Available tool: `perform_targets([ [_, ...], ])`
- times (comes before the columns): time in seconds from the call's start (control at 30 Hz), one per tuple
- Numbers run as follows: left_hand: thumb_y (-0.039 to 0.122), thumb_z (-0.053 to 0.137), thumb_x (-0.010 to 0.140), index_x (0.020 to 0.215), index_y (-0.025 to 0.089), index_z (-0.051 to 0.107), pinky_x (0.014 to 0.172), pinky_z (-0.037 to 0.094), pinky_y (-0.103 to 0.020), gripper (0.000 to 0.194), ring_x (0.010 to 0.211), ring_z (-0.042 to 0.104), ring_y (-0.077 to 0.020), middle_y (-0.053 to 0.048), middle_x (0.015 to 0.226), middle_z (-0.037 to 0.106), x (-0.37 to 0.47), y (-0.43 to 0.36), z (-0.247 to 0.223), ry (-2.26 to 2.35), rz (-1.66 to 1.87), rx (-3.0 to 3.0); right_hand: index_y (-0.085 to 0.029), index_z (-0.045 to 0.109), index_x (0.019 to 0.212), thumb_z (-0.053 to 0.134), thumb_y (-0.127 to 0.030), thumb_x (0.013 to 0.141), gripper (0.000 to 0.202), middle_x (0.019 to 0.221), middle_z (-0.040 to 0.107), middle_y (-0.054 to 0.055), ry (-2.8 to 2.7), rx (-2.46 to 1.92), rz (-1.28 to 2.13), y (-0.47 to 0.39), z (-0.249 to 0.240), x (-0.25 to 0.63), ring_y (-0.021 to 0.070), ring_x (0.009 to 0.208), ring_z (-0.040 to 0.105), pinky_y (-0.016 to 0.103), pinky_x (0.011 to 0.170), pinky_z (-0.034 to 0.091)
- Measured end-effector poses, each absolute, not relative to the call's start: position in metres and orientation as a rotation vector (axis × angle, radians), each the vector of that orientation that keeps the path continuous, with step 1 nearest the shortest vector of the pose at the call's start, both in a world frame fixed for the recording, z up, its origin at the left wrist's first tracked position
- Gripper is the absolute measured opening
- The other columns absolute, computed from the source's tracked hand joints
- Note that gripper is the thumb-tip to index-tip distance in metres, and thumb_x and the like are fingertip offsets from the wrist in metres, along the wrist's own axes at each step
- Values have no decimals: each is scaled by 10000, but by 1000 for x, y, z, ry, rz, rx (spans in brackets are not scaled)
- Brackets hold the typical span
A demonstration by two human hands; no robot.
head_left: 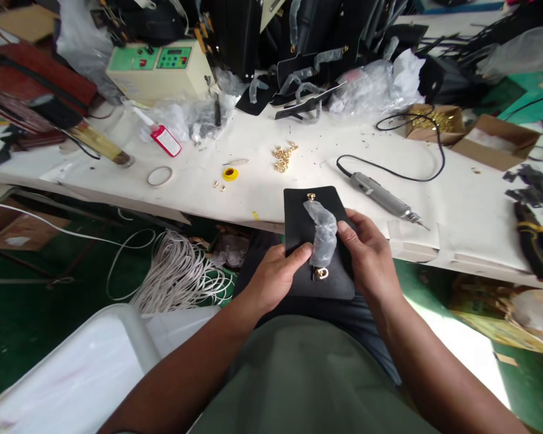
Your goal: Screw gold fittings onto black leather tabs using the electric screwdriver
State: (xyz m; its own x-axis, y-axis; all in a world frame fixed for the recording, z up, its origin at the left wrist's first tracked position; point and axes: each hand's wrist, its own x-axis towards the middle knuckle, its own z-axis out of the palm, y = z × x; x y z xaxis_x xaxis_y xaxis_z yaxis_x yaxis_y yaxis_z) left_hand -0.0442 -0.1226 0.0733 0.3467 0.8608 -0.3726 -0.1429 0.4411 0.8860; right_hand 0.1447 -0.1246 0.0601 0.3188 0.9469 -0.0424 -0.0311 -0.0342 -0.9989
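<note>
Between my two hands is a black leather panel (296, 211), held tilted over my lap at the table's front edge. A handle wrapped in clear plastic (324, 235) runs along it, with a gold-coloured metal fitting (311, 196) at the top end and another gold fitting (321, 273) at the bottom. My left hand (278, 274) grips the left edge, its thumb on the front face beside the handle. My right hand (371, 250) holds the right edge, thumb close to the wrapped handle. The fingers behind the panel are partly hidden.
On the white table (253, 193) lie a corded grey electric screwdriver (384, 196), a pile of gold fittings (283, 157), a yellow tape roll (230, 174) and a red bottle (166, 141). Pliers (538, 241) rest at the right edge. Similar panels (256, 96) lie behind.
</note>
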Motion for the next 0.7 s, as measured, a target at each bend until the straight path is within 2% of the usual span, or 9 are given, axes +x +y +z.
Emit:
perform_targets([
  [0.07, 553, 751, 919, 1139, 156, 799, 942, 573, -381, 456, 1041, 755, -301, -86, 1078, 824, -46, -121, 76, 1044, 830, 933, -242, 705, 1271, 798, -471, 899, 447, 1147, 715, 83, -1100, -1425, 622, -135, 61, 148, 224, 959, 682, 384, 823, 582],
  [0.17, 565, 713, 943, 1067, 162, 792, 851, 568, -332, 428, 929, 741, -256, -61, 1009, 813, -48, -117, 82, 1101, 893, 1008, -260, 770, 1104, 822, -364, 896, 239, 1019, 702, 73, -1436, -1404, 276, -154, 63, 149, 241, 945, 666, 424, 848, 553],
  [0.3, 578, 689, 951, 870, 165, 745, 700, 506, -274, 424, 741, 650, -190, -17, 782, 735, -47, -118, 86, 1248, 903, 1183, -282, 790, 1086, 841, -329, 885, 212, 903, 728, 56, -1682, -1368, 260, -166, 65, 142, 241, 840, 663, 436, 777, 529],
  [0.57, 584, 640, 977, 844, 176, 717, 685, 471, -278, 435, 729, 598, -189, -16, 755, 686, -41, -125, 81, 1304, 971, 1249, -260, 753, 917, 782, -289, 938, 46, 839, 725, 33, -1555, -1356, 460, -164, 72, 124, 211, 772, 663, 389, 712, 524],
  [0.7, 593, 638, 975, 789, 183, 678, 645, 435, -278, 452, 675, 556, -174, -3, 700, 640, -44, -126, 80, 1341, 972, 1260, -270, 774, 986, 785, -291, 937, 54, 876, 755, 44, -1632, -1312, 388, -166, 66, 123, 229, 812, 690, 425, 760, 528],
])
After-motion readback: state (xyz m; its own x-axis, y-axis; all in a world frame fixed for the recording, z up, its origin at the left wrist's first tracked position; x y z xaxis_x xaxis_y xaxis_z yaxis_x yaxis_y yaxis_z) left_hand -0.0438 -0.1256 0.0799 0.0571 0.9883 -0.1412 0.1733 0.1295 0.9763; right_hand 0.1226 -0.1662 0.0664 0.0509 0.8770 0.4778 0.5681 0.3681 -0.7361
